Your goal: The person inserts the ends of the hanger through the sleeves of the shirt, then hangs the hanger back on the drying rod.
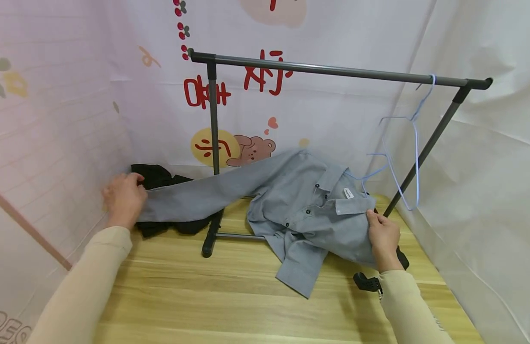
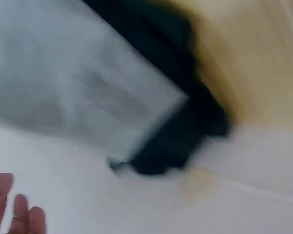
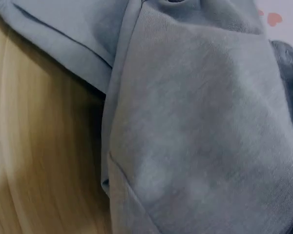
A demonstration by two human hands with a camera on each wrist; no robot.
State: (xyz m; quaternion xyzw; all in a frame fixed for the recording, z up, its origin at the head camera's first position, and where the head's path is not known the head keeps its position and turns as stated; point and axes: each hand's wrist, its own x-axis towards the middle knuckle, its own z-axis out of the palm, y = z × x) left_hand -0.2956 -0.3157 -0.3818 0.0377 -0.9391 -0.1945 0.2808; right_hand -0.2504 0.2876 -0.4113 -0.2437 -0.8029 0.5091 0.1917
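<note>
A grey button shirt [image 1: 308, 205] lies spread over the lower part of the rack, one sleeve stretched to the left and the other hanging toward the front. My right hand [image 1: 383, 236] pinches the shirt's cloth beside the collar flap. A light-blue hanger [image 1: 376, 175] sticks out at the shirt's neck. At the end of the outstretched sleeve is my left hand [image 1: 125, 198]. In the left wrist view its fingers [image 2: 27, 219] are apart, with nothing between them, and the sleeve end [image 2: 136, 107] is blurred. Grey cloth fills most of the right wrist view.
A dark metal rack [image 1: 316, 68] stands on the wooden table [image 1: 230, 296]. Another light-blue hanger [image 1: 417, 157] hangs from its bar at the right. Black cloth [image 1: 155, 177] lies under the sleeve at the left. White printed sheets enclose the back and sides.
</note>
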